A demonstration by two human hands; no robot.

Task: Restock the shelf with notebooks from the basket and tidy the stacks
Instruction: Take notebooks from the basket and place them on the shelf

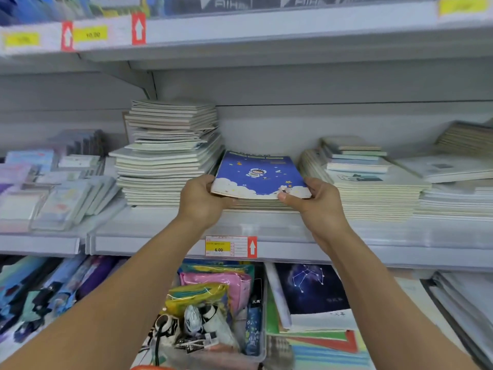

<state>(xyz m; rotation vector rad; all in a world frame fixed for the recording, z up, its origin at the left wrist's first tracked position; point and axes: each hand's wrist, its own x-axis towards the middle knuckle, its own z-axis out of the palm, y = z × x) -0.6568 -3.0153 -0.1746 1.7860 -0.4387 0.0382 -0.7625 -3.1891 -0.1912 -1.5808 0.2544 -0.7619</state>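
A blue notebook [257, 174] with an astronaut and white clouds on its cover lies on a low stack [262, 205] in the middle of the white shelf [165, 228]. My left hand [201, 200] grips its near left corner. My right hand [313, 202] grips its near right corner, thumb on the cover. A tall, uneven stack of pale notebooks [168, 153] stands just left of it, and a lower stack [370, 188] sits to the right. A sliver of orange [150, 367] shows at the bottom edge; I cannot tell whether it is the basket.
A price tag [230, 246] reading 6.00 hangs on the shelf's front lip. An upper shelf [266, 30] overhangs. Below, a clear bin [262, 355] holds packaged items, beside a dark constellation notebook [310, 288]. Plastic-wrapped packs [58, 201] fill the left side.
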